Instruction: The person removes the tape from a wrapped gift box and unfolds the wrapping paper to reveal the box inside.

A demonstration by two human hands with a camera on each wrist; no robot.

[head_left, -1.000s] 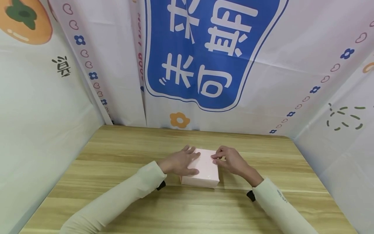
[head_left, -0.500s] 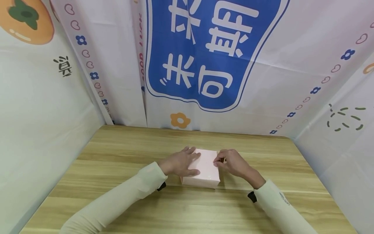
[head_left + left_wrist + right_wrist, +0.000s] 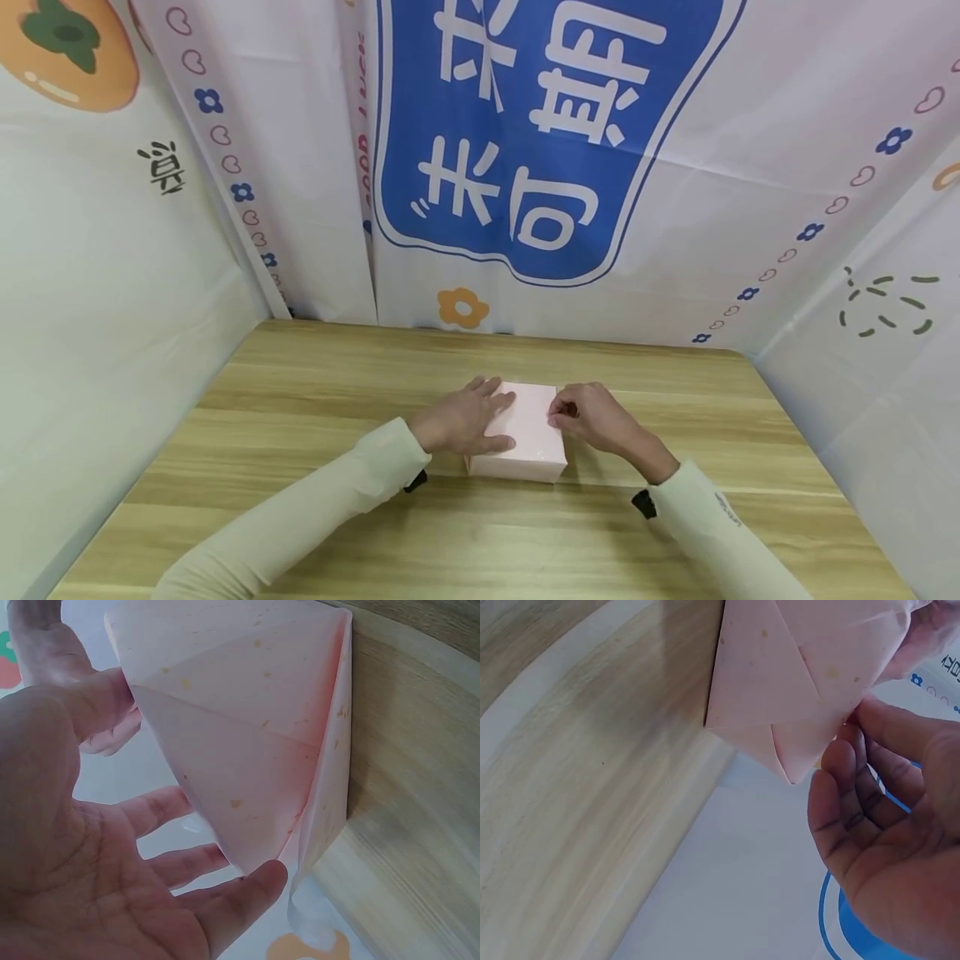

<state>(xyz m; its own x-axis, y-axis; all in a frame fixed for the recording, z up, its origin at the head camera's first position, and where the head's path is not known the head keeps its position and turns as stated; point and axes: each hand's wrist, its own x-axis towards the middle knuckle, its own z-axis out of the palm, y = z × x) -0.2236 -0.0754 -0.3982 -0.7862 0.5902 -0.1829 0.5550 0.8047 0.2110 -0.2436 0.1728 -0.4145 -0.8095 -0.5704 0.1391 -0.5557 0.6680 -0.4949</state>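
Note:
A box wrapped in pink paper [image 3: 528,423] rests on the table; gold flecks show on the paper in both wrist views. My left hand [image 3: 467,418] lies with spread fingers on the top's left side. At the left end, in the left wrist view, the wrapping paper [image 3: 225,712] has creased folds and a loose flap [image 3: 330,787] standing out. My right hand [image 3: 592,417] pinches the paper at the top's right edge with thumb and forefinger. What lies between those fingertips is hidden. Folded triangular flaps [image 3: 765,675] cover the right end in the right wrist view.
A wood-grain table [image 3: 360,533] carries the box near its middle. White printed cloth [image 3: 675,250] hangs behind it and along both sides. Each wrist wears a black device [image 3: 643,503] below the light sleeve.
My right hand has moved slightly right and down, from the top surface to its right edge. My left hand stays on the box, which has shifted very little.

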